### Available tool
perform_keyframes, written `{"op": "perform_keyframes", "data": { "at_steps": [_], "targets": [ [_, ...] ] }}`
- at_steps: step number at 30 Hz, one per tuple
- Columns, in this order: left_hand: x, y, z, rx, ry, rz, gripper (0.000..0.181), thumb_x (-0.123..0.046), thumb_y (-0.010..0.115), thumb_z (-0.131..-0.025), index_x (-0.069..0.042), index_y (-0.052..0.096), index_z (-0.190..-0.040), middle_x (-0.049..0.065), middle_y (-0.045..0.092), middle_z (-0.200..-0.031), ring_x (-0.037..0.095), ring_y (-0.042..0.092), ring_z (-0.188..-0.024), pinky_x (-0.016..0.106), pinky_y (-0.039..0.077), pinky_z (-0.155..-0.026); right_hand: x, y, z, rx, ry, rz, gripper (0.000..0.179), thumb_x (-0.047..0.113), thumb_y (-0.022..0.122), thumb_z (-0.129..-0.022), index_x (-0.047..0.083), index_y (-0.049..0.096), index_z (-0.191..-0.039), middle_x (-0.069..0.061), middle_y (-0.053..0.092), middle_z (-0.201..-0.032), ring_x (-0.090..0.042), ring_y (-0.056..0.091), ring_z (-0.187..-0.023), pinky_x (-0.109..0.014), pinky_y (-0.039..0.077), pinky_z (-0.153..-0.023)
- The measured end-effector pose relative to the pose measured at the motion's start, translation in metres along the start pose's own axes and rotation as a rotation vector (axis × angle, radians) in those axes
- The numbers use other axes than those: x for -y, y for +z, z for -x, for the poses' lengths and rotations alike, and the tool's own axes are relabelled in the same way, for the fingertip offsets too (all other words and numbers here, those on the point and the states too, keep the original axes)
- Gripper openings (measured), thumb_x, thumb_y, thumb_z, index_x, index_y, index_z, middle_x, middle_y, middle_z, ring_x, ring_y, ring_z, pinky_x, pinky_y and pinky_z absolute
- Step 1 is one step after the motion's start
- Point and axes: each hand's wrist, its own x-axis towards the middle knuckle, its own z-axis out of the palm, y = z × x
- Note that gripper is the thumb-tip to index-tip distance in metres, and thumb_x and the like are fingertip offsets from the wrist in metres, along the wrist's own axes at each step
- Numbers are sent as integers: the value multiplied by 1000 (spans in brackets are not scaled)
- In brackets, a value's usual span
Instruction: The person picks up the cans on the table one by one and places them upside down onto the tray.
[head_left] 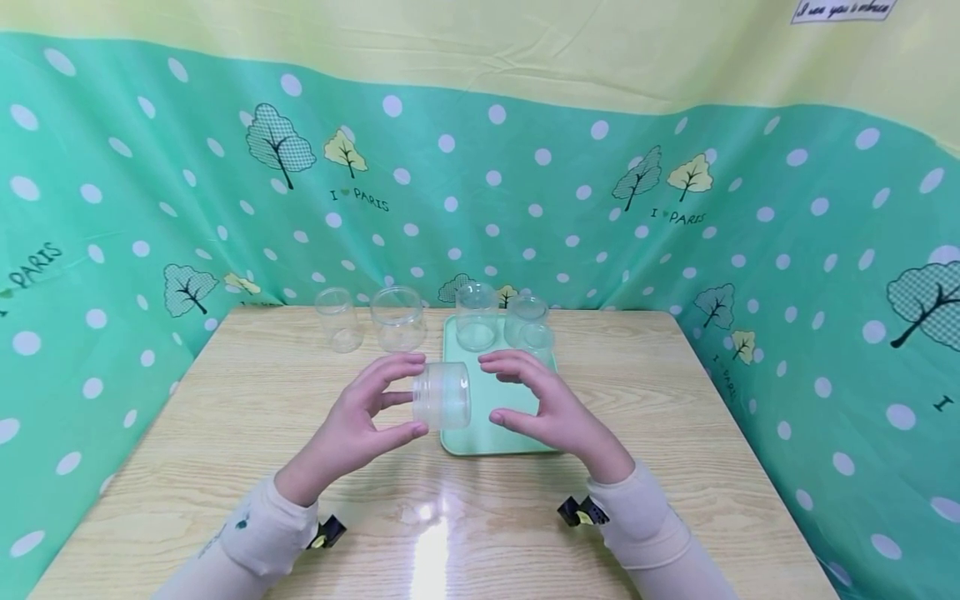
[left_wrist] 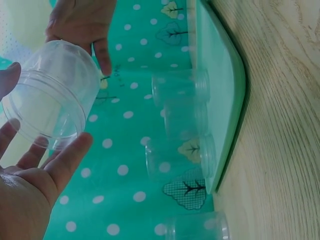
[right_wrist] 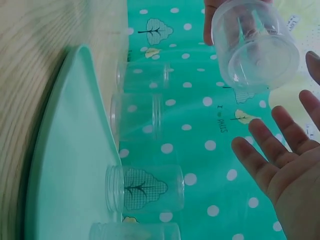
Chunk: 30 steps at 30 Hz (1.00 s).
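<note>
A clear plastic jar [head_left: 444, 396] lies sideways in the air above the table, gripped by my left hand [head_left: 355, 423] between thumb and fingers near its threaded rim. The jar's open mouth faces the left palm, and its round base [right_wrist: 265, 62] points toward my right hand [head_left: 557, 408]. Thumb and fingers of the right hand are spread, with a gap between them and the jar. Below and behind is a light green tray [head_left: 498, 435], bearing a tall clear jar [head_left: 476, 321], another jar [head_left: 525, 310] and a smaller one [head_left: 537, 338]. The tall jar stands mouth down.
On the wooden table [head_left: 262, 400], left of the tray, stand a narrow clear jar [head_left: 339, 321] and a wider clear jar [head_left: 398, 321], both upright. A green polka-dot cloth [head_left: 450, 200] rises along the back and both sides.
</note>
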Motion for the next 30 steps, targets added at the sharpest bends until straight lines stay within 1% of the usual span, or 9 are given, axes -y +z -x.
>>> {"op": "perform_keyframes", "data": {
  "at_steps": [3, 5, 10, 15, 19, 23, 27, 30],
  "targets": [
    [0, 1, 0, -2, 6, 6, 70, 10, 84, -77, -3, 55, -140, 14, 49, -149, 24, 50, -138, 39, 60, -95, 0, 3, 0, 2, -13, -42, 65, 1, 81, -86, 10, 53, -144, -13, 50, -149, -25, 50, -137, -49, 48, -111],
    [0, 1, 1, -2, 5, 11, 71, 10, 84, -77, -3, 55, -140, 14, 48, -149, 24, 49, -138, 39, 60, -95, 0, 5, -1, 5, -17, -62, 67, -1, 81, -86, 9, 52, -145, -13, 49, -150, -25, 48, -138, -49, 48, -111],
    [0, 3, 1, 2, 8, 15, 71, 10, 84, -77, -4, 54, -140, 17, 47, -150, 25, 49, -139, 40, 59, -95, 3, 8, -2, 18, -13, -96, 66, 0, 79, -88, 8, 50, -147, -12, 46, -153, -25, 43, -142, -49, 49, -110],
    [1, 5, 1, 10, 1, 18, 71, 9, 84, -78, -5, 54, -140, 15, 47, -150, 25, 48, -139, 40, 59, -96, 4, 11, -2, 28, -13, -139, 68, -2, 78, -87, 4, 48, -148, -13, 42, -157, -28, 41, -144, -53, 48, -110],
    [1, 7, 2, 18, -5, 28, 70, 8, 84, -78, -5, 54, -141, 16, 47, -150, 26, 48, -139, 40, 59, -96, 5, 14, -2, 35, -21, -154, 71, -5, 79, -86, 4, 47, -148, -15, 39, -158, -28, 41, -145, -54, 48, -109],
    [0, 9, 2, 21, 5, 34, 71, 8, 84, -78, -4, 54, -141, 15, 47, -150, 26, 49, -137, 41, 59, -96, 3, 17, -2, 44, -26, -169, 73, -5, 79, -86, 6, 46, -150, -14, 38, -159, -28, 40, -145, -57, 48, -108],
    [0, 10, 3, 19, 16, 39, 71, 9, 84, -78, -4, 54, -141, 15, 47, -150, 26, 49, -137, 41, 59, -96, 2, 20, -2, 55, -20, -195, 72, 0, 79, -88, 10, 45, -151, -10, 35, -161, -29, 38, -147, -55, 48, -110],
    [-1, 11, 3, 20, 20, 40, 71, 9, 84, -78, -4, 54, -141, 15, 47, -150, 25, 50, -137, 40, 59, -96, 1, 22, -2, 61, -15, -195, 73, 3, 79, -88, 12, 44, -152, -8, 34, -161, -29, 37, -147, -50, 49, -111]
  ]
}}
